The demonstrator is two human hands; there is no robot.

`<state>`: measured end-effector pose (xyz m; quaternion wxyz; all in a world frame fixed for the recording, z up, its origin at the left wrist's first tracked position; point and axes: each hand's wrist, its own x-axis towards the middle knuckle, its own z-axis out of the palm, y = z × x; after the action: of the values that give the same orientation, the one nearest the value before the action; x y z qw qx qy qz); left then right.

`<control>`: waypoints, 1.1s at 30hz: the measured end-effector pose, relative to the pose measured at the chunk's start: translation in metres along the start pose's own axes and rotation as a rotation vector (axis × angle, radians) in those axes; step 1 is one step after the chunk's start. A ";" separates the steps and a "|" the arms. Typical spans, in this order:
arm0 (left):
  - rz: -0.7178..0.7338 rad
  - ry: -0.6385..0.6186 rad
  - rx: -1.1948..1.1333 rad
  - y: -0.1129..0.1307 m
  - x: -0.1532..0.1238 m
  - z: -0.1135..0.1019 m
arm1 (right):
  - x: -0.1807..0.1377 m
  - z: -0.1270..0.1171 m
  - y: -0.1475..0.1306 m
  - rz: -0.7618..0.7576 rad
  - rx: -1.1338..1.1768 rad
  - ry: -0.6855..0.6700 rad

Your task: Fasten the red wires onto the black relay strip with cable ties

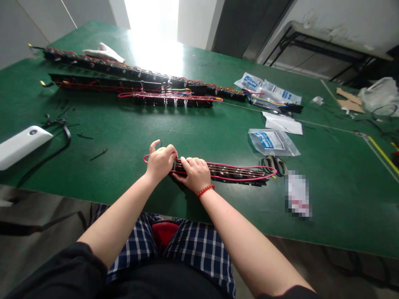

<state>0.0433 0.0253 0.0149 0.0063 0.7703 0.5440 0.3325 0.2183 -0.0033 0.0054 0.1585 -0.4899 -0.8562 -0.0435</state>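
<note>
1. A big flat green table [131,128] fills a room with grey walls. Bright light shines at the far end.
2. One short black strip with red wires [237,171] lies near the front edge.
3. The left hand [159,162] pinches its end tight. The right hand [195,173] lies on it, fingers bent; I cannot tell if it grips.
4. Three long black wired strips [93,82] lie far back.
5. Three clear plastic bags [274,142] lie at the right.

both hands sit at the left end of a black strip [230,172] looped with pink wire [249,167] on the green table [199,133]. the left hand [160,161] pinches the wire, the right hand [193,174] presses just beside it. longer wired strips [140,85] lie far back; plastic bags [273,142] lie to the right.
</note>
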 end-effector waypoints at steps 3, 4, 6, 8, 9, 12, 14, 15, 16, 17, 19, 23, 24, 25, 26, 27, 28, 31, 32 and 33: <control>-0.038 -0.022 -0.043 -0.005 0.002 0.003 | 0.000 0.000 0.000 0.006 0.010 -0.004; -0.041 -0.032 -0.054 -0.006 0.003 0.004 | 0.001 0.000 0.000 0.009 0.011 -0.006; -0.044 -0.053 -0.070 -0.006 0.002 0.004 | 0.001 0.000 -0.001 0.015 0.014 -0.011; -0.054 -0.074 -0.079 -0.006 0.002 0.003 | 0.001 0.000 -0.001 0.018 0.014 -0.017; -0.054 -0.089 -0.083 -0.006 0.002 0.002 | 0.001 0.000 -0.001 0.019 0.012 -0.020; -0.029 -0.122 -0.084 -0.006 0.001 0.000 | 0.001 0.000 -0.001 0.021 0.005 -0.026; -0.008 -0.126 -0.079 -0.006 0.000 0.000 | 0.001 0.000 -0.001 0.020 0.001 -0.023; -0.003 -0.121 -0.073 -0.007 0.000 0.000 | 0.001 0.000 -0.001 0.018 -0.001 -0.021; 0.001 -0.113 -0.066 -0.007 0.000 0.000 | 0.001 0.000 -0.001 0.016 -0.002 -0.020; 0.008 -0.102 -0.060 -0.007 -0.001 0.001 | 0.001 0.001 -0.001 0.015 -0.003 -0.019; 0.033 -0.073 -0.041 -0.007 -0.002 0.001 | 0.001 0.001 0.000 0.015 -0.001 -0.019; 0.081 -0.036 0.005 -0.006 -0.004 0.001 | 0.001 0.001 0.000 0.017 0.005 -0.028; 0.085 -0.032 0.011 -0.006 -0.005 0.001 | 0.001 0.001 0.000 0.018 0.005 -0.030; 0.087 -0.031 0.013 -0.006 -0.005 0.001 | 0.001 0.001 0.000 0.018 0.005 -0.031; 0.087 -0.031 0.011 -0.006 -0.005 0.001 | 0.001 0.001 0.000 0.019 0.004 -0.032; 0.085 -0.034 0.008 -0.006 -0.005 0.000 | 0.001 0.000 0.000 0.019 0.004 -0.033; 0.081 -0.040 0.004 -0.006 -0.005 0.000 | 0.001 0.000 0.000 0.020 0.003 -0.033; 0.079 -0.052 -0.002 -0.006 -0.005 0.000 | 0.001 0.000 -0.001 0.018 0.004 -0.030; 0.082 -0.053 -0.002 -0.007 -0.005 0.000 | 0.001 0.000 -0.001 0.017 0.004 -0.027; 0.084 -0.053 -0.003 -0.007 -0.005 0.000 | 0.001 0.000 -0.001 0.016 0.005 -0.024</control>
<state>0.0367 0.0240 0.0100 0.0079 0.8009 0.5106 0.3127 0.2173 -0.0028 0.0060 0.1499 -0.4969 -0.8541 -0.0343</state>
